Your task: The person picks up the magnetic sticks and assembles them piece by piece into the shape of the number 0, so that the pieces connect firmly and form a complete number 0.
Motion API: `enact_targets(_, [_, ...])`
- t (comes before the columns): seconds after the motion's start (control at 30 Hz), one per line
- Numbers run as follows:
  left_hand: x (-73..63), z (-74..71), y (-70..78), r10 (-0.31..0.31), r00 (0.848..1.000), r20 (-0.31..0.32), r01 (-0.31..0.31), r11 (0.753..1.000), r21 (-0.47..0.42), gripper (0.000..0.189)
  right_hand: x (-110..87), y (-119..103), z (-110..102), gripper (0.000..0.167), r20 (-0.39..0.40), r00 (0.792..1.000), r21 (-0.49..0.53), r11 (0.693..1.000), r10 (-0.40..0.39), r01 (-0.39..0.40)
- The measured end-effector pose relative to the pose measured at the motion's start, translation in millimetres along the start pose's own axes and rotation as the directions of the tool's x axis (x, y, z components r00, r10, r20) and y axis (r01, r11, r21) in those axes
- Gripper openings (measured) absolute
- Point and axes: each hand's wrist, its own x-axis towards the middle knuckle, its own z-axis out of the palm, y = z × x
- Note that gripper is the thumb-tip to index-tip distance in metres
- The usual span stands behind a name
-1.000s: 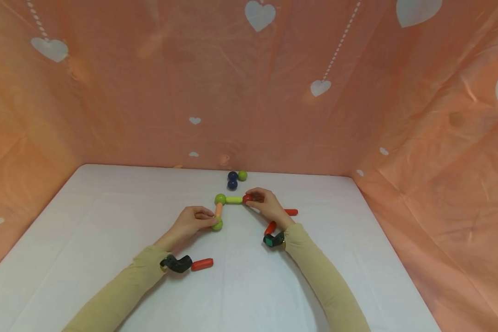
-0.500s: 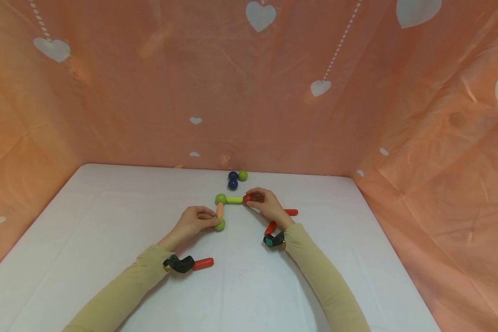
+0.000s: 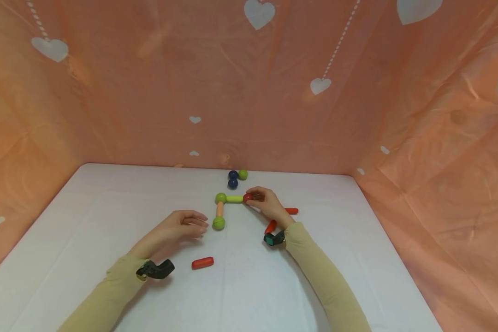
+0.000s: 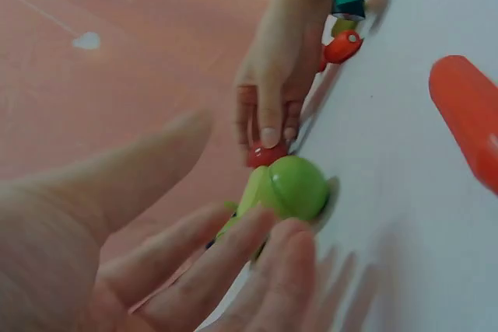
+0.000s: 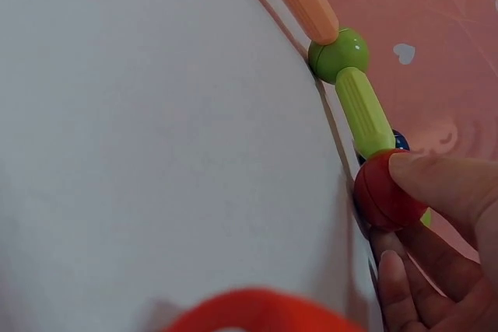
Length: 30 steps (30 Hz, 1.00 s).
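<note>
Your left hand [image 3: 184, 224] has drawn left off the near green ball [image 3: 218, 223], its fingers loose and apart. Your right hand [image 3: 267, 203] pinches the red ball [image 5: 385, 192] between thumb and fingers. From it a lime stick [image 3: 234, 199] runs left to the corner green ball [image 3: 221, 198]; a peach stick [image 3: 220, 209] joins that to the near green ball. Two blue balls [image 3: 233, 183] sit farther off.

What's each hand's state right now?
Left hand: open, holding nothing, just beside the nearest green ball.
Right hand: closed, pinching the red ball between thumb and fingers.
</note>
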Motion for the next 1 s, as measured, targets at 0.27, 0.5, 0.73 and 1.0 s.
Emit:
enact_targets(0.27, [-24.7,-1.5,-8.0,0.099,0.977,0.191,-0.116,0.99,0.08,0.053,0.5,0.3,0.8,0.034,0.009,1.0,0.007,1.0,0.007,-0.007])
enact_targets(0.5, [-32.6,12.8,-10.4,0.126,0.967,0.223,-0.153,0.982,0.111,0.053,0.2,-1.8,0.1,0.033,0.002,1.0,0.004,1.0,0.031,-0.031])
enact_targets(0.73, [-29.1,26.4,-9.6,0.14,0.973,0.183,-0.179,0.958,0.222,0.049,-0.7,-2.6,0.4,0.034,0.007,1.0,0.007,1.0,0.023,-0.024])
enact_targets(1.0, [-24.6,28.9,-7.4,0.153,0.971,0.184,-0.2,0.942,0.27,0.039,0.1,-1.3,-0.2,0.034,0.003,1.0,-0.003,1.0,0.024,-0.024])
